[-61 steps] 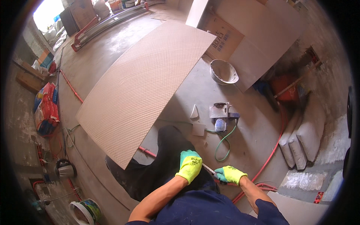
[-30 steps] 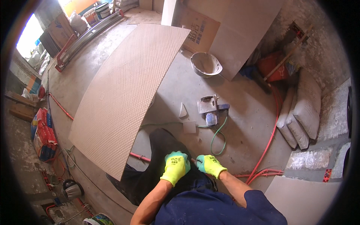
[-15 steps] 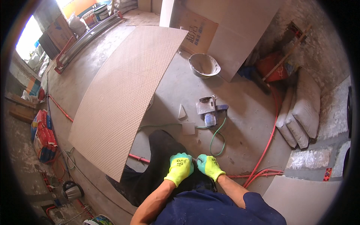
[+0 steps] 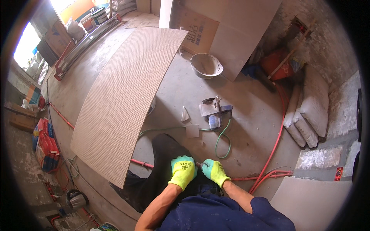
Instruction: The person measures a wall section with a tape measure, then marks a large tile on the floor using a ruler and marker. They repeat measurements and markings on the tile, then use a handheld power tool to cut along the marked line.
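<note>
Kneeling over a concrete floor (image 4: 246, 127), the person had both gloved hands close together just above a dark trouser knee (image 4: 165, 154). The left hand (image 4: 182, 172), in a yellow-green glove, was curled downward with the fingers closed; whether it gripped anything could not be told. The right hand (image 4: 214, 172), in a matching glove, was closed around a small thin object (image 4: 199, 165) whose tip showed between the two hands; its kind was too small to make out. The two hands sat nearly touching, with that object between them.

Far and left of the hands, a large beige tile (image 4: 123, 100) with a gridded back lay flat on the floor, its near corner just beside the knee. A red pipe (image 4: 140, 163) ran along the floor under the tile's near edge and toward the hands, and more red pipes (image 4: 275, 142) curved along the right side. A green hose (image 4: 221, 138) looped on the floor just beyond the hands, leading toward a small grey power tool (image 4: 211, 108) with a blue part. A small square tile piece (image 4: 192, 131) and a narrow tile shard (image 4: 185, 114) lay near that tool. Farther off stood a pale mixing bowl (image 4: 206, 64), with a cardboard box (image 4: 194, 29) behind it. White sacks (image 4: 308, 111) leaned against the right wall.
</note>
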### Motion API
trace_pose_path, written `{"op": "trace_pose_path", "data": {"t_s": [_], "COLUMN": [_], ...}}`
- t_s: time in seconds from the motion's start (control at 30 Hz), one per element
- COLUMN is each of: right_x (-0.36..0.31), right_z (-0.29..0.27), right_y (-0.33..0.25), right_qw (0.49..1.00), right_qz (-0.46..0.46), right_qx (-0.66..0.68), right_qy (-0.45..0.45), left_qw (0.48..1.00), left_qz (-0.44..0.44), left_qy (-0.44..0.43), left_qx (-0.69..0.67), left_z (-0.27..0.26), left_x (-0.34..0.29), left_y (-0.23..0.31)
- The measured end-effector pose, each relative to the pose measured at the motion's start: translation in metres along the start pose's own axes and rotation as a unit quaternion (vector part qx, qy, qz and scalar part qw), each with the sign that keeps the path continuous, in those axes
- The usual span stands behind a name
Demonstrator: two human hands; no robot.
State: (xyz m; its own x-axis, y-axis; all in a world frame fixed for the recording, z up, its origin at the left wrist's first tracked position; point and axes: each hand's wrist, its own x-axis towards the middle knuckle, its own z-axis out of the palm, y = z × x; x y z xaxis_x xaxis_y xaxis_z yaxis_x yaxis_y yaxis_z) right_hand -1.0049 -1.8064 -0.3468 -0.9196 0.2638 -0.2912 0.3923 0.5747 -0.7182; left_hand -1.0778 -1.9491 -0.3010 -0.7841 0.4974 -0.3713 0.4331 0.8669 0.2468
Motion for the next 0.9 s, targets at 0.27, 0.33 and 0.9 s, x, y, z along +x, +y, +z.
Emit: {"op": "trace_pose_path", "data": {"t_s": [0.27, 0.33, 0.9], "right_x": [0.004, 0.007, 0.015], "right_z": [0.000, 0.005, 0.004], "right_y": [0.003, -0.001, -0.010], "right_qw": [0.999, 0.999, 0.997], "right_qz": [0.046, 0.018, 0.009], "right_qx": [0.003, 0.020, -0.059], "right_qy": [-0.018, -0.022, -0.040], "left_qw": [0.991, 0.987, 0.979], "left_qz": [0.089, 0.099, 0.103], "left_qy": [-0.013, 0.007, 0.009], "left_qx": [-0.095, -0.124, -0.176], "left_z": [0.008, 0.011, 0.008], "left_x": [0.004, 0.002, -0.001], "left_y": [-0.012, -0.020, -0.029]}}
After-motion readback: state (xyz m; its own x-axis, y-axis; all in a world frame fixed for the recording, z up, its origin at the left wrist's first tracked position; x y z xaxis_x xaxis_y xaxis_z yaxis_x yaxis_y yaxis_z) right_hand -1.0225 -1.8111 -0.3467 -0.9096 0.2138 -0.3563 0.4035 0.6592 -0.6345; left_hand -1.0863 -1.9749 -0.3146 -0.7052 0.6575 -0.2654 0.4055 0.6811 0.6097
